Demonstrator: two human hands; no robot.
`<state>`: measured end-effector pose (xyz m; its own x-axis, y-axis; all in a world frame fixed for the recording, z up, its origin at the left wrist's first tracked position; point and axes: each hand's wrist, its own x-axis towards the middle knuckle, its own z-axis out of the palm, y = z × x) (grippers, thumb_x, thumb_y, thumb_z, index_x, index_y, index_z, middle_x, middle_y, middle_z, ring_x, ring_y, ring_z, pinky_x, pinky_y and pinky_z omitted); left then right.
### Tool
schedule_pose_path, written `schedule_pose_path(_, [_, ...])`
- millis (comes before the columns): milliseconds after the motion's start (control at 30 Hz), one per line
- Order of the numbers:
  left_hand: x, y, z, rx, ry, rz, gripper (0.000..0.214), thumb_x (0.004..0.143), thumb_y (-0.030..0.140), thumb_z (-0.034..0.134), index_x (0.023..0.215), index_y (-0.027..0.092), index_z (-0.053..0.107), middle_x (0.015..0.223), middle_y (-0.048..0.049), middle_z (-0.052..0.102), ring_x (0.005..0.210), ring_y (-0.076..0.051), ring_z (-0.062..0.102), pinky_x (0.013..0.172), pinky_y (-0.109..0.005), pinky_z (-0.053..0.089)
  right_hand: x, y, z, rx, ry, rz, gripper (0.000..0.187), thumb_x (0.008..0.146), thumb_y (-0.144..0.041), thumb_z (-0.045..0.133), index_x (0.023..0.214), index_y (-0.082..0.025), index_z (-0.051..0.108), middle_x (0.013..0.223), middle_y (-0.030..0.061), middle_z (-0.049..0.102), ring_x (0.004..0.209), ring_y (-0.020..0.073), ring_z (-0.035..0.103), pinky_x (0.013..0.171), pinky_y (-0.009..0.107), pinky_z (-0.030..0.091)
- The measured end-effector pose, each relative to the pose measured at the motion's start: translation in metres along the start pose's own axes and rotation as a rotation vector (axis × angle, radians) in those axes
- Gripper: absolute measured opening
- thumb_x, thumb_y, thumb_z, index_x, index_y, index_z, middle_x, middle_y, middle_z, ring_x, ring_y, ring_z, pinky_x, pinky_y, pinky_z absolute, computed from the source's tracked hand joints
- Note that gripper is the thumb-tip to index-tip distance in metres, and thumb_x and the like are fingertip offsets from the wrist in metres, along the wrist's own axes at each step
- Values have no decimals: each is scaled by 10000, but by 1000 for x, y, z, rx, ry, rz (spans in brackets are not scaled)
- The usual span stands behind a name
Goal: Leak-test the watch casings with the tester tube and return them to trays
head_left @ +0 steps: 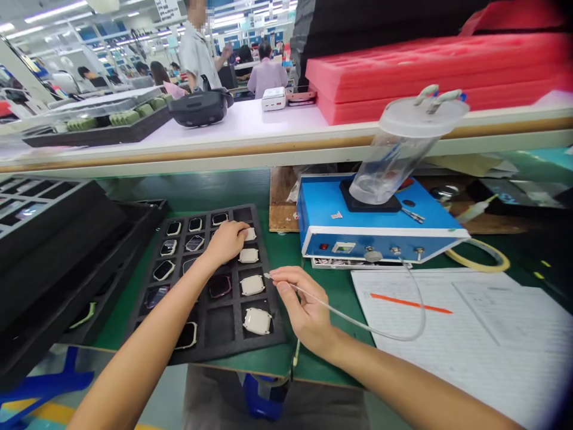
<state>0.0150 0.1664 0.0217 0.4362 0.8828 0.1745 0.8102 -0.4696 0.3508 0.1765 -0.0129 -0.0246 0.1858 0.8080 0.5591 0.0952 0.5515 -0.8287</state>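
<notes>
My left hand (226, 242) lies curled over the upper right of a black foam tray (268, 298), its fingers around a white watch-shaped casing (249, 234) that is mostly hidden. The tray's cells hold several white casings and several black-framed glass watch bodies (194, 242). My right hand (299, 301) pinches a thin clear tube (353, 319) just behind its slim metal tip (267, 276), which points toward the tray. The tube curves back to a blue bench unit (380, 224) with a clear jar (396, 155) mounted on it.
Black foam trays (58, 239) are stacked at the left on a green bench mat (286, 358). Printed paper (456, 334) with an orange strip lies at the right. Above, a white shelf (242, 131) holds red foam (430, 77) and a black headset (199, 107). Co-workers stand beyond it.
</notes>
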Motion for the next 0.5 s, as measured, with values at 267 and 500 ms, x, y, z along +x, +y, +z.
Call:
schedule_pose_path(267, [-43, 11, -22, 143, 1, 26, 214, 941, 191, 622, 1098, 148, 761, 1139, -139, 751, 1145, -339, 643, 1045, -497, 495, -4, 5, 1, 6, 2, 52, 179, 1056, -222, 555, 1074, -259, 729, 1047, 57, 736, 974, 190, 711, 852, 345, 601])
schedule_pose_path(500, [-133, 9, -37, 213, -54, -5, 249, 991, 231, 622, 1195, 168, 751, 1222, -128, 749, 1159, -326, 644, 1010, -492, 524, -8, 6, 1, -15, -24, 86, 173, 1055, -242, 569, 1061, -256, 741, 1018, 53, 740, 909, 188, 724, 805, 337, 607])
